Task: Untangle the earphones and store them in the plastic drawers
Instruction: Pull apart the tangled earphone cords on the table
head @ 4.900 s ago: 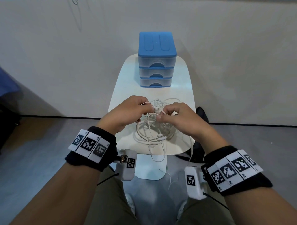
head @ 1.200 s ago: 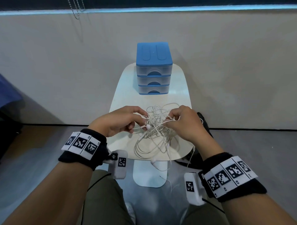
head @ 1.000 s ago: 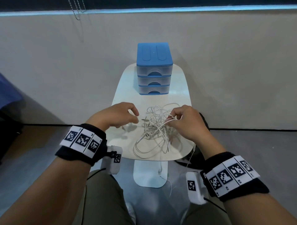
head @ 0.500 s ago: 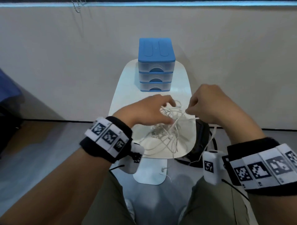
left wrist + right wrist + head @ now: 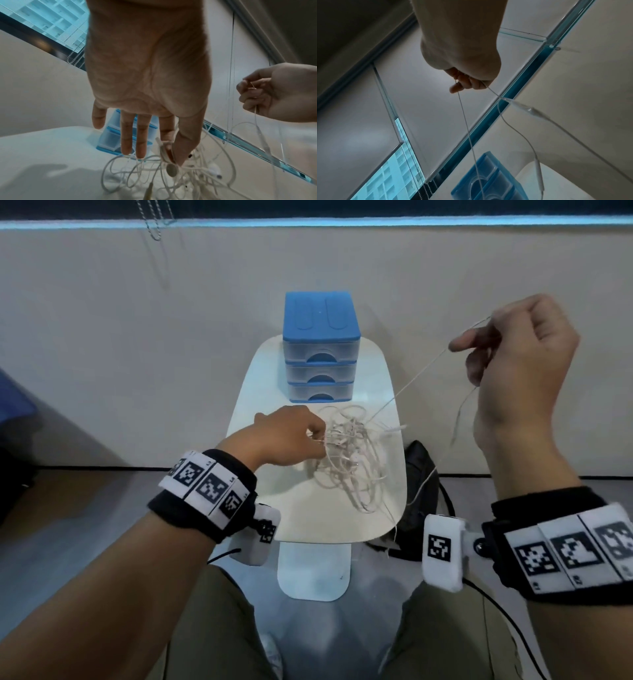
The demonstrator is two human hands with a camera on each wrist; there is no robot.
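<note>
Beige wall behind; small white rounded table (image 5: 274,392) carries a blue-topped translucent three-drawer plastic unit (image 5: 321,347) at its far end, drawers closed. Head view: tangled white earphone cables (image 5: 352,453) lie mid-table; left hand (image 5: 284,436) sits at the tangle's left edge, fingertips in the wires; right hand (image 5: 513,361) is raised well above and right, fingers curled, pinching one strand that runs taut down to the pile. Left wrist view: thumb and index finger (image 5: 167,129) pinch a cable beside a round earbud (image 5: 172,170); other fingers extended. Right wrist view: curled fingers (image 5: 465,81) grip the cable, inline remote (image 5: 524,107) hanging below.
</note>
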